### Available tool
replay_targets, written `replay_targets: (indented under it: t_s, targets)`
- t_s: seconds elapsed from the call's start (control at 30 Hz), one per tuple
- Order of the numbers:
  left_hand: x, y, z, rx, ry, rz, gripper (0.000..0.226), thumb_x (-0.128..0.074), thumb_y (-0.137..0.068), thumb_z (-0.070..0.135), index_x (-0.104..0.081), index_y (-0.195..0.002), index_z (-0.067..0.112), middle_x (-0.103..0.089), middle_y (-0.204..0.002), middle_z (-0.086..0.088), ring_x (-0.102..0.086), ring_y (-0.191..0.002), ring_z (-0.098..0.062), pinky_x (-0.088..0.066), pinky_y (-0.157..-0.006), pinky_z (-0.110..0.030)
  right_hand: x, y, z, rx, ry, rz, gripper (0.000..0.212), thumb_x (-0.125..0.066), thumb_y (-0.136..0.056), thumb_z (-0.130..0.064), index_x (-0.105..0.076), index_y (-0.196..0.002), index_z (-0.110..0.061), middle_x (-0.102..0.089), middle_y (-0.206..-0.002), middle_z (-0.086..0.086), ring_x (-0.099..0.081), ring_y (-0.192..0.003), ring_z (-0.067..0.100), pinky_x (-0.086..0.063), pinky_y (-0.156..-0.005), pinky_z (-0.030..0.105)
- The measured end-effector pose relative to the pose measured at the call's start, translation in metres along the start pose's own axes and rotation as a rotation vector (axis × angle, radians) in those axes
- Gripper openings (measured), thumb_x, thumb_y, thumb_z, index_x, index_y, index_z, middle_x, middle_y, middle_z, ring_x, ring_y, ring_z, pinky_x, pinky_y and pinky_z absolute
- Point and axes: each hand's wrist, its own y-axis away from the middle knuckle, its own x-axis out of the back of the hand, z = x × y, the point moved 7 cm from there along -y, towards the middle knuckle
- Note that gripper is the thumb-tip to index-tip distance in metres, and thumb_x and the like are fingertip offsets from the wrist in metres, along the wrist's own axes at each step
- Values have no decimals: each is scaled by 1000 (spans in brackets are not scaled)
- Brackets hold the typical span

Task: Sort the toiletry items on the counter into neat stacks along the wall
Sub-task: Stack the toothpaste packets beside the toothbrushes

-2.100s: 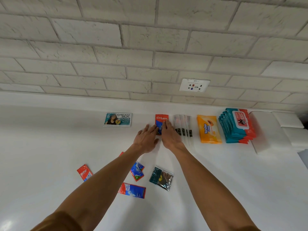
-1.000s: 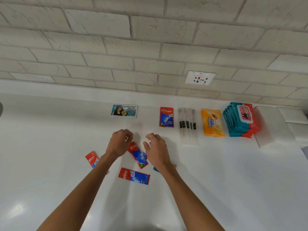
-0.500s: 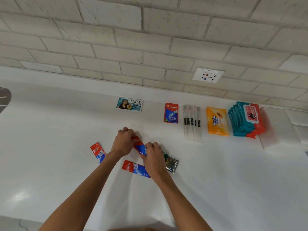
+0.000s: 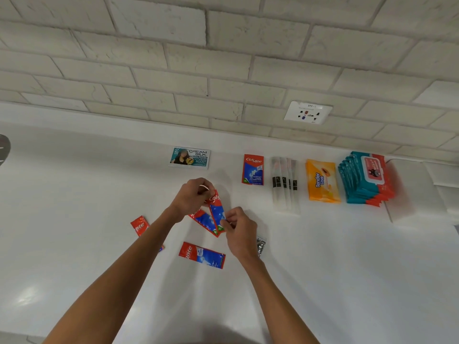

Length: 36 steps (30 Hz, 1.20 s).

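Observation:
My left hand (image 4: pixel 192 196) pinches the top end of a red and blue Colgate sachet (image 4: pixel 216 209), and my right hand (image 4: pixel 239 230) pinches its lower end. A second Colgate sachet (image 4: pixel 205 220) lies right under it on the white counter (image 4: pixel 347 269). Two more lie loose: one (image 4: pixel 201 254) in front of my hands and one (image 4: pixel 139 225) to the left, partly behind my left forearm. A dark foil sachet (image 4: pixel 260 245) peeks out behind my right wrist. Along the wall stand a Cream Silk sachet (image 4: pixel 190 157) and a Colgate sachet (image 4: pixel 252 169).
Right of the Colgate sachet by the wall lie several clear toothbrush packs (image 4: pixel 284 184), an orange Tender Love wipes pack (image 4: pixel 322 181) and a stack of teal wipes packs (image 4: pixel 365 178). A wall socket (image 4: pixel 308 112) sits above them. A grey object (image 4: pixel 4 147) shows at the left edge.
Both hands drew back from the Colgate sachet by the wall to the loose pile. They took hold of one Colgate sachet by its ends and raised it slightly off the counter.

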Motion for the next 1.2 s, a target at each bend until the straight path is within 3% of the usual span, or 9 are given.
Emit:
replay_targets:
  t_s: [0.17,0.27,0.4,0.5,0.67,0.9,1.0,1.1,1.2]
  targets:
    - [-11,-13,15,34,240,24,15,-67,-98,14,-67,-111,7,-73,-105,-6,-72,-100,-23,-64,-76,-30,22,-13,-1,-29,-83,44,19,-76,-95,-29,-69,-110,-19,-76,-100,-7,-68,-80,-2,-50,-63,5]
    - [-23,-16,20,62,322,46,22,-68,-98,17,-64,-118,9,-74,-103,-8,-74,-94,-20,-64,-72,-29,34,-20,1,-61,-150,74,18,-77,-95,-29,-69,-109,-22,-74,-98,-11,-70,-85,0,-52,-67,8]
    - [-44,-19,17,84,395,61,26,-70,-97,21,-60,-118,9,-77,-95,-14,-78,-84,-23,-65,-77,-44,51,-33,3,-92,-255,161,16,-80,-93,-21,-70,-105,-19,-75,-94,-11,-73,-86,0,-53,-66,7]
    - [-59,-21,19,78,336,60,19,-69,-98,18,-62,-111,7,-75,-96,-13,-77,-79,-22,-65,-74,-42,64,-49,4,-102,-311,232,17,-82,-91,-18,-70,-103,-17,-76,-93,-9,-73,-86,-1,-54,-65,8]
    - [-76,-33,28,77,228,61,15,-71,-96,16,-65,-108,9,-75,-94,-6,-76,-75,-16,-63,-64,-27,74,-78,3,-136,-306,299,21,-82,-92,-22,-69,-106,-12,-77,-101,-1,-71,-92,6,-49,-59,5]
    - [-82,-64,39,48,48,108,26,-75,-92,8,-72,-117,10,-75,-101,-6,-75,-86,-21,-64,-80,-35,72,-117,5,-160,-159,286,18,-76,-95,-18,-68,-109,-11,-75,-109,5,-73,-98,18,-46,-63,10]
    - [-85,-74,44,18,-67,103,29,-74,-89,4,-73,-118,9,-75,-101,-8,-72,-90,-23,-61,-85,-35,69,-130,5,-150,-93,262,17,-73,-97,-16,-67,-112,-11,-73,-112,4,-71,-101,18,-54,-73,19]
    - [-88,-81,48,-7,-148,110,16,-72,-88,5,-76,-103,8,-75,-91,-7,-70,-84,-22,-58,-78,-31,69,-138,4,-153,-64,247,9,-70,-99,-12,-66,-107,-13,-67,-103,-1,-69,-97,15,-46,-67,11]
    - [-91,-87,48,-7,-241,103,9,-69,-90,12,-73,-83,9,-71,-80,-6,-66,-76,-25,-55,-71,-34,68,-144,1,-142,8,246,5,-65,-102,-10,-63,-98,-13,-61,-95,-5,-60,-81,7,-35,-56,8]
